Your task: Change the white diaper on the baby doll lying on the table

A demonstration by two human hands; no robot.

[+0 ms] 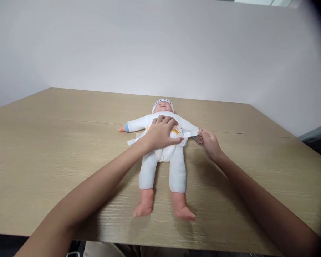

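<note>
A baby doll [177, 171] in a white suit and a white cap lies on its back, feet toward me. Around its hips is a white diaper [164, 154] with an orange print at the front. My left hand [163, 132] rests spread over the diaper's front, thumb pointing right. Pinched in my right hand [209, 143] is the end of a white diaper tab [190, 134], stretched out to the right beside the doll's hand. The other diaper tab [132, 141] sticks out loose on the left side.
The doll lies on a wide wooden table [69, 160], whose front edge runs just before my lap. A plain pale wall [149, 46] stands behind the table. Something dark [319, 142] is beyond the right edge.
</note>
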